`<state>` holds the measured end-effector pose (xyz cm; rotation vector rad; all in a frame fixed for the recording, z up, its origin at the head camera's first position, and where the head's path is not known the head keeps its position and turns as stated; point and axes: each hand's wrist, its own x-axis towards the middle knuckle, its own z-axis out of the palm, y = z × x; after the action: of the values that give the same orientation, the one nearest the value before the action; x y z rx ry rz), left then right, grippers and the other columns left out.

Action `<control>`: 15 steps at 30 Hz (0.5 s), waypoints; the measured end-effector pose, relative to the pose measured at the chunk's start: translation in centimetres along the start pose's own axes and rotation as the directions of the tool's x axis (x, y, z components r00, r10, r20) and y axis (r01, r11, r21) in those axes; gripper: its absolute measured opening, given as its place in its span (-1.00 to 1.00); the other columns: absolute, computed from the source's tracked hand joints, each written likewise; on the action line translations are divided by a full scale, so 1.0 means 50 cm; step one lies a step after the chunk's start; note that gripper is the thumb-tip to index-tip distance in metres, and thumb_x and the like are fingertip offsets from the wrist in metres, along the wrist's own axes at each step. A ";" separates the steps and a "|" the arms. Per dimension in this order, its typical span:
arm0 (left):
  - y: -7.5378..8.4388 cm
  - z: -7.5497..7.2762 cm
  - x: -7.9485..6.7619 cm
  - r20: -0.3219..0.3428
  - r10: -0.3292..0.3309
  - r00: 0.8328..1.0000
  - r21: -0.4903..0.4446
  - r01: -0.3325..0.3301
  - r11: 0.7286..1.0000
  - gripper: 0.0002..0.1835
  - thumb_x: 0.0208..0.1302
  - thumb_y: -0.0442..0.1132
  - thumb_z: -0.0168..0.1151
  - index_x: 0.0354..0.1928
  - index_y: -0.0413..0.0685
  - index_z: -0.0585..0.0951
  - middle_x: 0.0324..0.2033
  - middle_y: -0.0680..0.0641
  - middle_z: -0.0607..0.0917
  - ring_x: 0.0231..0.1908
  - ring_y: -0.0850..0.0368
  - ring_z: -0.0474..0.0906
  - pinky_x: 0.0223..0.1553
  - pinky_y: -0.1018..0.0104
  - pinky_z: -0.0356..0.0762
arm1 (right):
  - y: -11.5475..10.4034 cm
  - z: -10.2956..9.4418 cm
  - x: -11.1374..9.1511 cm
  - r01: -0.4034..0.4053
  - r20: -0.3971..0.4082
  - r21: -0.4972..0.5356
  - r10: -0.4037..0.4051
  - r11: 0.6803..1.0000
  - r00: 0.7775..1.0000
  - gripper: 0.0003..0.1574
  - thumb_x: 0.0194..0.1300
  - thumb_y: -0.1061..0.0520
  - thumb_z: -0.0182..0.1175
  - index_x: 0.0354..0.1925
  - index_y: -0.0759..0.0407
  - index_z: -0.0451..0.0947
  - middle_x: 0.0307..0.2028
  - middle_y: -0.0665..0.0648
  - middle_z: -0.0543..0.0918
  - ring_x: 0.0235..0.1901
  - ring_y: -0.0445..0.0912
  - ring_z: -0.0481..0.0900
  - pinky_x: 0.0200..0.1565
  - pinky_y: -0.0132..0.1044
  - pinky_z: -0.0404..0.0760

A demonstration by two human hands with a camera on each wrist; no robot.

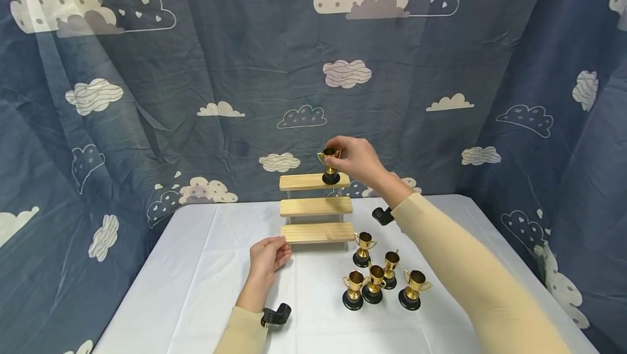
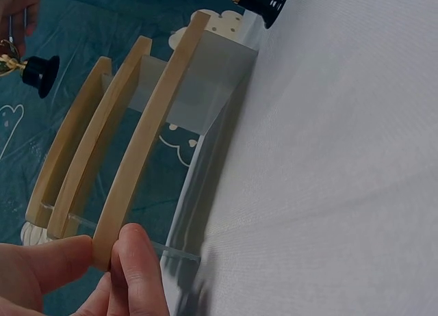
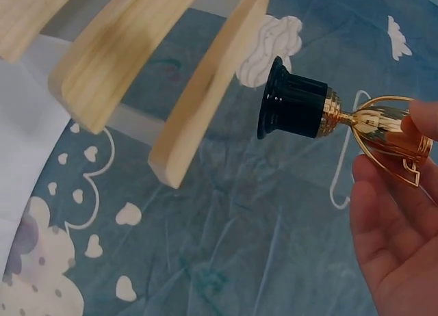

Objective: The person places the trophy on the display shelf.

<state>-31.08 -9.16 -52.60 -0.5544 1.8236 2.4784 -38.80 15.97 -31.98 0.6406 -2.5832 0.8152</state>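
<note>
My right hand (image 1: 360,162) pinches a small gold trophy cup (image 3: 383,128) by its bowl. In the right wrist view the cup's black base (image 3: 294,105) hangs a little apart from the top step of a three-step wooden stand (image 1: 315,232). My left hand (image 1: 266,258) grips the left end of the lowest step between thumb and fingers, plain in the left wrist view at the wooden slat (image 2: 147,145). Several more gold trophy cups (image 1: 363,248) stand upright on the table, right of the stand and in front of it.
A white cloth covers the table (image 1: 196,267). Behind it hangs a dark blue curtain (image 1: 245,60) with cloud prints, close to the back of the stand. Clear side panels (image 2: 212,76) support the steps. Black cameras (image 1: 276,315) sit on both wrists.
</note>
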 end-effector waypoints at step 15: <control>0.000 -0.001 0.006 0.004 0.007 1.000 -0.009 -0.007 1.000 -0.80 0.29 -0.37 0.34 -0.12 -0.37 0.64 -0.43 -0.19 0.71 -0.50 0.14 0.68 -0.38 0.31 0.76 | 0.006 0.078 0.041 -0.078 0.012 0.023 0.078 0.997 0.997 -0.58 0.34 -0.10 0.35 0.12 -0.06 0.62 -0.11 -0.10 0.68 -0.28 -0.18 0.56 -0.28 -0.19 0.60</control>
<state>-31.36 -9.27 -52.72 -0.5433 1.8166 2.4920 -41.44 13.16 -34.18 0.5551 -2.6265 0.8699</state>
